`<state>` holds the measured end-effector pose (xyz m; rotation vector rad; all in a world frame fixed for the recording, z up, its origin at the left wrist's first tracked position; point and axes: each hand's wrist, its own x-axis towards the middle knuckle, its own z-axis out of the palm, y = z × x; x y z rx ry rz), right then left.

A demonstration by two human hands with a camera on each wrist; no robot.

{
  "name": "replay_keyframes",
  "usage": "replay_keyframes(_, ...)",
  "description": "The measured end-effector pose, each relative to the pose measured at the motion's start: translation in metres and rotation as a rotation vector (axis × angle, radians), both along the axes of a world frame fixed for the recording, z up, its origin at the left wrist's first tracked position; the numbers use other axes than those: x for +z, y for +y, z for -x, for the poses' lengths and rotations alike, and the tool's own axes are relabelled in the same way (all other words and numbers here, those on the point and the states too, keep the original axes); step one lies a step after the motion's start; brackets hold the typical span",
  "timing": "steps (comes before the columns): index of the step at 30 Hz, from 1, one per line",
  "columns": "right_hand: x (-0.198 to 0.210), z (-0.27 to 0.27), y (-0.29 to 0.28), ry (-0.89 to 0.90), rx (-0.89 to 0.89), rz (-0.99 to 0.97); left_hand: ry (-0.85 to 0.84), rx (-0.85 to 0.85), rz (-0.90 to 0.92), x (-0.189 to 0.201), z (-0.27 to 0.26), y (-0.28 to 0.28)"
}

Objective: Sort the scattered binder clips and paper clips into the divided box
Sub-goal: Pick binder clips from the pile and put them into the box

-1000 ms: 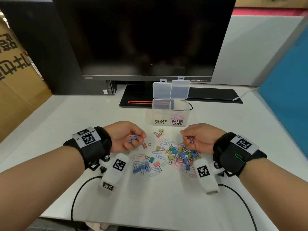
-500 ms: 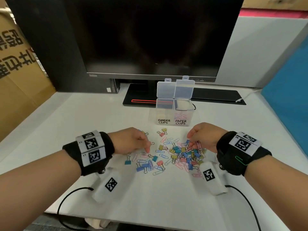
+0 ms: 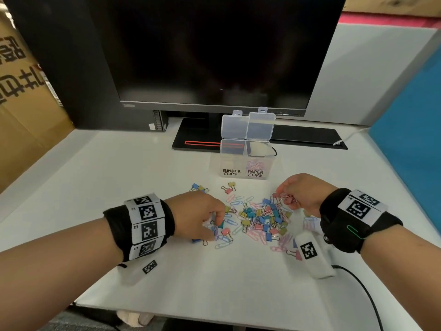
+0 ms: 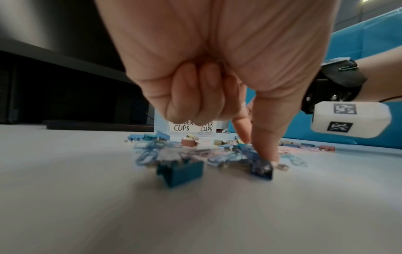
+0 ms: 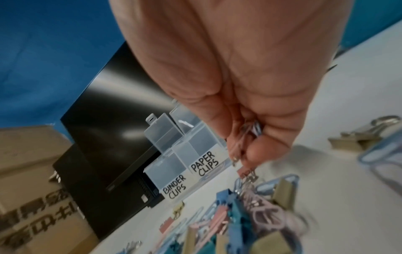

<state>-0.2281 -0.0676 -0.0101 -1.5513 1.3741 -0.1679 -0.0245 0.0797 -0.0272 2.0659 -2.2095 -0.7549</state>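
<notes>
Coloured binder clips and paper clips (image 3: 260, 218) lie scattered in a pile on the white table. Behind the pile stands the clear divided box (image 3: 231, 172), its lids up, labelled BINDER CLIPS on the left and PAPER CLIPS on the right; some pink paper clips lie in the right half. My left hand (image 3: 214, 223) is down on the pile's left side. Its thumb and forefinger pinch at a dark blue binder clip (image 4: 261, 169), and the other fingers are curled in. A teal binder clip (image 4: 180, 173) lies nearer. My right hand (image 3: 282, 195) hovers over the pile's right side and grips a bunch of paper clips (image 5: 245, 135).
A dark monitor (image 3: 210, 51) on its black base (image 3: 198, 139) stands close behind the box. A cardboard box (image 3: 23, 103) is at the left and a blue partition (image 3: 410, 127) at the right. A black cable (image 3: 358, 290) trails over the table's front right.
My left hand, which was raised with blue paper clips, has come down onto the left of the pile. My right hand still holds its clips above the pile's right side.
</notes>
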Motion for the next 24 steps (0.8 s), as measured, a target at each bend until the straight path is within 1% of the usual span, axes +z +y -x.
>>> replay_keyframes(3,0.000,0.010,-0.002,-0.074,0.017,-0.082,0.061,-0.012,-0.011,-0.001,-0.001,0.001)
replay_keyframes(5,0.002,0.018,-0.003,-0.109,-0.023,-0.108,0.054,-0.039,0.004,-0.002,-0.001,0.002)
replay_keyframes(7,0.006,0.025,-0.004,-0.122,-0.083,-0.123,0.021,-0.062,0.012,-0.001,-0.001,0.001)
replay_keyframes(10,0.010,0.034,-0.004,-0.124,-0.083,-0.138,-0.053,-0.071,-0.002,0.003,0.000,-0.002)
replay_keyframes(14,0.010,0.044,-0.002,-0.185,-0.138,-0.171,-0.156,-0.107,0.003,0.005,0.005,-0.005)
replay_keyframes(15,0.010,0.047,-0.002,-0.171,-0.132,-0.165,-0.185,-0.120,0.002,0.005,0.007,-0.005)
replay_keyframes(17,0.007,0.054,-0.003,-0.099,-0.093,-0.118,-0.271,-0.155,-0.011,0.005,0.009,-0.005)
replay_keyframes(18,0.006,0.056,-0.002,-0.023,-0.046,-0.065,-0.318,-0.169,-0.025,0.004,0.010,-0.005)
replay_keyframes(21,0.004,0.062,0.001,0.361,0.202,0.215,-0.464,-0.198,-0.043,0.001,0.013,-0.004)
replay_keyframes(22,0.003,0.062,0.003,0.465,0.258,0.273,-0.510,-0.221,-0.034,-0.001,0.015,-0.004)
replay_keyframes(24,0.001,0.064,0.007,0.608,0.324,0.313,-0.576,-0.257,-0.023,-0.005,0.017,-0.005)
